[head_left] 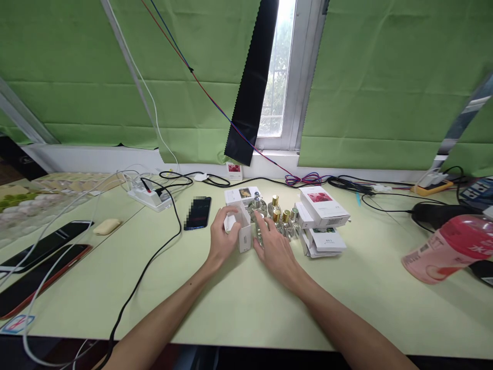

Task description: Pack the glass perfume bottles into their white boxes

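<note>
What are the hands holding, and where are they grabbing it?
The left hand grips a small white box by its open top end. The right hand rests on a glass bottle beside it; its exact grip is hidden.

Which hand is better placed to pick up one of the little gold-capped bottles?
Probably the right hand. Its fingers already rest among the gold-capped bottles, while the left hand is busy with its grip on the small white box, on the side away from them.
</note>
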Tool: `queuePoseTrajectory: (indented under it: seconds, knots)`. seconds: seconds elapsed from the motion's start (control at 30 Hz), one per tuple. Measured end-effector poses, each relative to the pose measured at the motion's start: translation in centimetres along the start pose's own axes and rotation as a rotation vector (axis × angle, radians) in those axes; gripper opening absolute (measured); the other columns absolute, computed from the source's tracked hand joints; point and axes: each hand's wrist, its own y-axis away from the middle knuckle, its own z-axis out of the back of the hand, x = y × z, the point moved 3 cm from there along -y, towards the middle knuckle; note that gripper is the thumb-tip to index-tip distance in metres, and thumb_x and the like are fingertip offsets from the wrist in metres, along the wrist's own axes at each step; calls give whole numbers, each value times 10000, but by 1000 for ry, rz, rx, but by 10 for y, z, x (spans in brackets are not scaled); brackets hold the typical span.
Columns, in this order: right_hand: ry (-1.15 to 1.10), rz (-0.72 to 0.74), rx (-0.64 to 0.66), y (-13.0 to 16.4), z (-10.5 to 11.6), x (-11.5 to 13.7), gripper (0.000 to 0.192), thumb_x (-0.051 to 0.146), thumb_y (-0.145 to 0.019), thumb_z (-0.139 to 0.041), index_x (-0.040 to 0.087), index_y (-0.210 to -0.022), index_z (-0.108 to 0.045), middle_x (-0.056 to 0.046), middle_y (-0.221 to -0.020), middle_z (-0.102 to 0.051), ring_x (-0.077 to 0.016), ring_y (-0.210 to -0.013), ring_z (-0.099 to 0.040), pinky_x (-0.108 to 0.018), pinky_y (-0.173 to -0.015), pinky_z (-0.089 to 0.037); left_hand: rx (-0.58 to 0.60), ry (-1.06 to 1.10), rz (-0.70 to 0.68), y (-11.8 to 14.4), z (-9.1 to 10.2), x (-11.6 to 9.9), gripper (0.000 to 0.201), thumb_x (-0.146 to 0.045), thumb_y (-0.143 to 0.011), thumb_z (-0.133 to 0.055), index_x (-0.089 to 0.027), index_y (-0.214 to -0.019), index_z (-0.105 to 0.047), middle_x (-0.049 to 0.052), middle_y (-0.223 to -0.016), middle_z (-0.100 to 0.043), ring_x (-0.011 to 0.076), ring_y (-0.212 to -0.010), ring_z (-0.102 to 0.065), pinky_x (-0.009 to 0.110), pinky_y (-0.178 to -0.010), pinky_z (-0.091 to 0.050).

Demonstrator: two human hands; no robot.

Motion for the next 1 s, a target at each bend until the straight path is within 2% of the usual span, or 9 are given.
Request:
queuePoseTrajectory:
  seconds: [0.23, 0.4, 0.67, 1.0]
  knots:
    - [-11, -19, 15, 1, -2, 1, 696, 185, -988, -512, 254, -1612, -212, -150, -1393, -541, -223, -909, -707, -329, -747, -567, 1, -4, -12, -3, 3, -2, 310, -165, -745, -482, -220, -969, -689, 60, -1139, -626, 258, -1223, -575, 379, -1012, -484]
    - [-4, -41, 14, 1, -3, 2, 705, 187, -993, -501, 258, -1623, -191, -139, -1342, -584, -225, -937, -706, -306, -765, -560, 36, -44, 27, -7, 6, -3, 336, -166, -747, -497, -219, -970, -743, 84, -1248, -580, 287, -1304, -541, 354, -912, -548]
    - [73, -92, 87, 1, 2, 5, 752, 150, -970, -516, 271, -1626, -169, -107, -1244, -640, -213, -883, -720, -289, -720, -547, 56, -57, 56, -8, 7, -5, 375, -151, -747, -508, -223, -997, -777, 88, -1256, -592, 288, -1239, -577, 319, -787, -581]
    - [43, -78, 49, 0, -1, 2, 694, 217, -1016, -512, 270, -1622, -179, -112, -1227, -656, -240, -902, -726, -319, -737, -559, 43, -64, 39, -8, 8, -5, 380, -164, -738, -521, -227, -993, -796, 88, -1220, -600, 286, -1197, -598, 322, -763, -580]
